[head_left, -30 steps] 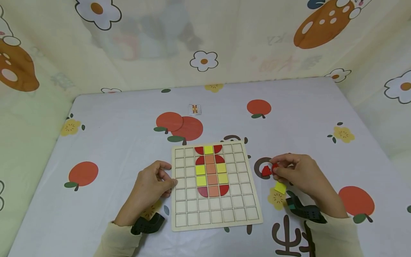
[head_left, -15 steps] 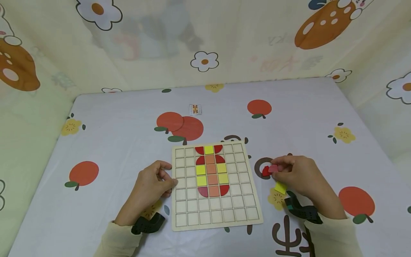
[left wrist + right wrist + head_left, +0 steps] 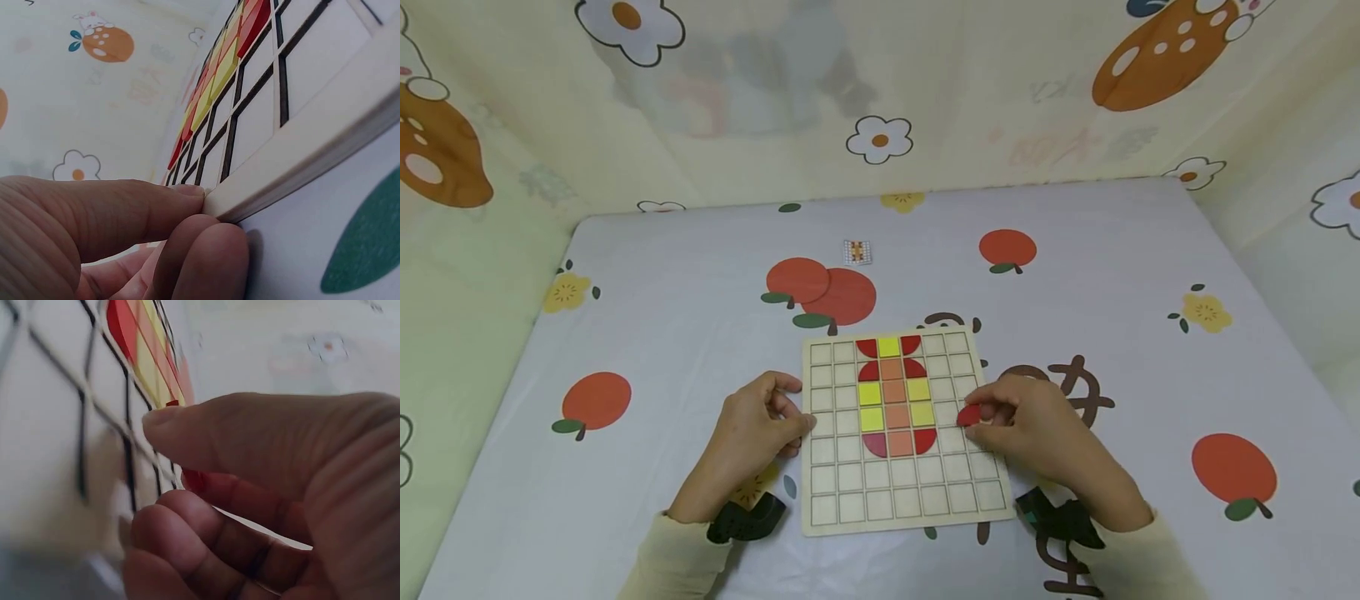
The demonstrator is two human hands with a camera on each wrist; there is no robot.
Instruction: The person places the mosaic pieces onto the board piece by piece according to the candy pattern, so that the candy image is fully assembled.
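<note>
A wooden grid board [image 3: 855, 506] lies on the table in the head view. On it, orange squares [image 3: 894, 392] form a middle column, flanked by yellow squares [image 3: 870, 417] and red rounded tiles [image 3: 925, 441]. My left hand [image 3: 752, 433] holds the board's left edge; in the left wrist view its thumb [image 3: 137, 206] lies against the rim. Between thumb and fingers, my right hand [image 3: 1045, 429] pinches a red rounded tile [image 3: 969, 415] above the board's right columns. That tile is mostly hidden by the thumb [image 3: 219, 434] in the right wrist view.
A small card with a printed grid pattern [image 3: 857, 252] lies beyond the board. The tablecloth [image 3: 685, 333] has printed fruit and flowers. A patterned curtain [image 3: 760, 150] stands behind the table. Black wrist straps [image 3: 748, 517] sit on both wrists.
My right hand has picked up a red rounded tile and moved left over the board with it. It now covers where loose red and yellow pieces lay. My left hand stays put.
</note>
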